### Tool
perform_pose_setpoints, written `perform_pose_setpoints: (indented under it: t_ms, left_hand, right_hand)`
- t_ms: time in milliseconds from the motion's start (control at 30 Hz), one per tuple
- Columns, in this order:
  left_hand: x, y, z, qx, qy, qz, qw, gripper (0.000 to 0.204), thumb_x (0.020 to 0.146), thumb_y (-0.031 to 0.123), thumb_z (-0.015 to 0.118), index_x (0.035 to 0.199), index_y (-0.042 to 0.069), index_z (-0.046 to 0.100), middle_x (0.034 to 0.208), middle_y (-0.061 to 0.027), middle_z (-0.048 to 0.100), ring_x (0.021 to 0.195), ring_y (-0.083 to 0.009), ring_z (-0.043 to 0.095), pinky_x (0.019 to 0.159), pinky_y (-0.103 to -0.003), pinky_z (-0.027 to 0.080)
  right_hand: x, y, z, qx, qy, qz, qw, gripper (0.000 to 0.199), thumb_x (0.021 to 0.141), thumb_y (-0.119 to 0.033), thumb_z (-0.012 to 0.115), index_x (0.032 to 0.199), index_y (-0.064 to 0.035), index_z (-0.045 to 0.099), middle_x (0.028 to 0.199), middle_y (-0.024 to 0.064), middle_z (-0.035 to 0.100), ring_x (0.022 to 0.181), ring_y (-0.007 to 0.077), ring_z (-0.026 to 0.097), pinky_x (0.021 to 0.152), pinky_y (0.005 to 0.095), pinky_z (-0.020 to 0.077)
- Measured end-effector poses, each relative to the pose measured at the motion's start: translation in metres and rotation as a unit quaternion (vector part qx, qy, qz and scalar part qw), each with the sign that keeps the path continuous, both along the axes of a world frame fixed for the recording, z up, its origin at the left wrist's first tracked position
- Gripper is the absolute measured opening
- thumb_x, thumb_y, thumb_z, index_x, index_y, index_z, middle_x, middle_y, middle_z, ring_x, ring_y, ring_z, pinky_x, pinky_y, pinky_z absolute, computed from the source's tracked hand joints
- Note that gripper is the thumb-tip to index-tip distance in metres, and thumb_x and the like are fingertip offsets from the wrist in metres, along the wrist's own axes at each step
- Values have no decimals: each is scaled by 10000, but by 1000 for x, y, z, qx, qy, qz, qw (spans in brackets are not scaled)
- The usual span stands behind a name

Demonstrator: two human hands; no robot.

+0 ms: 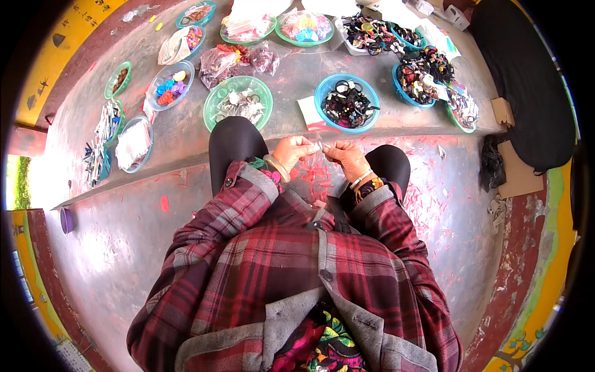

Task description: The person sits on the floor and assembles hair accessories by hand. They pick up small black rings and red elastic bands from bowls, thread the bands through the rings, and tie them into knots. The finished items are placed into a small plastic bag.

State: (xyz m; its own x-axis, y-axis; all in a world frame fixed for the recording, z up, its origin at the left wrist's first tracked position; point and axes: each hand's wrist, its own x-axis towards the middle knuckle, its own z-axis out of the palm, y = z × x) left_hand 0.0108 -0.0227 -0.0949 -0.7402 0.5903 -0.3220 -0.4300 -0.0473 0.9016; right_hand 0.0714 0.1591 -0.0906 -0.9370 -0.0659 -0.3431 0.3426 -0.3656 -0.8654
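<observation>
Plaid red-grey jacket (266,266), lower centre | green bowl (209,99), upper centre-left | left hand (290,152) and right hand (349,159), mid-frame, fingertips of each clamped on one small piece (320,146) | whitish, slight, between the hands; long axis and pointing direction too small to tell

Left hand (294,150) and right hand (351,161) nearly together, fingertips pinched.
Both forearms (238,195) slant inward, bringing the hands between the bent knees (237,142).
</observation>
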Motion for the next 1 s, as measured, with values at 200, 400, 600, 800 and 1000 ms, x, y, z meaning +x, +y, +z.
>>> perform_pose_setpoints:
  t_ms: [200, 400, 600, 800, 1000]
  left_hand:
    - [0, 0, 4, 13, -17, 5, 1000, 177, 803, 157, 596, 921, 25, 604, 819, -19, 616, 696, -59, 523, 586, -182, 399]
    - [0, -1, 1, -5, -21, -15, 1000, 194, 803, 161, 598, 942, 27, 602, 864, -29, 620, 724, -67, 536, 602, -188, 404]
    - [-2, -1, -5, -15, -16, -18, 1000, 204, 796, 162, 608, 948, 26, 600, 861, -30, 619, 702, -66, 528, 601, -191, 404]
    - [0, 0, -5, -9, -21, -12, 1000, 195, 799, 163, 603, 942, 32, 600, 843, -19, 613, 679, -64, 519, 586, -193, 406]
    - [0, 0, -6, -16, 41, 61, 997, 167, 810, 159, 582, 922, 35, 602, 817, -7, 602, 671, -61, 512, 581, -195, 409]
  right_hand:
    - [1, -1, -2, 31, -9, -9, 999, 136, 805, -137, 590, 849, -14, 629, 716, 8, 595, 644, 82, 518, 627, 206, 400]
    - [1, 4, -6, 28, 13, 2, 1000, 97, 801, -123, 593, 750, -43, 614, 676, 4, 585, 611, 74, 502, 591, 202, 385]
    - [0, -1, -2, 41, 13, -33, 999, 108, 793, -105, 599, 700, -52, 602, 648, -7, 564, 586, 65, 475, 569, 201, 370]
    - [2, -3, 11, 16, -19, -26, 999, 74, 784, -112, 613, 729, -63, 601, 670, -22, 571, 611, 68, 486, 607, 211, 386]
    - [-1, -3, 3, 40, -4, -67, 997, 122, 760, -106, 638, 669, -51, 579, 623, -39, 532, 568, 53, 456, 560, 190, 357]
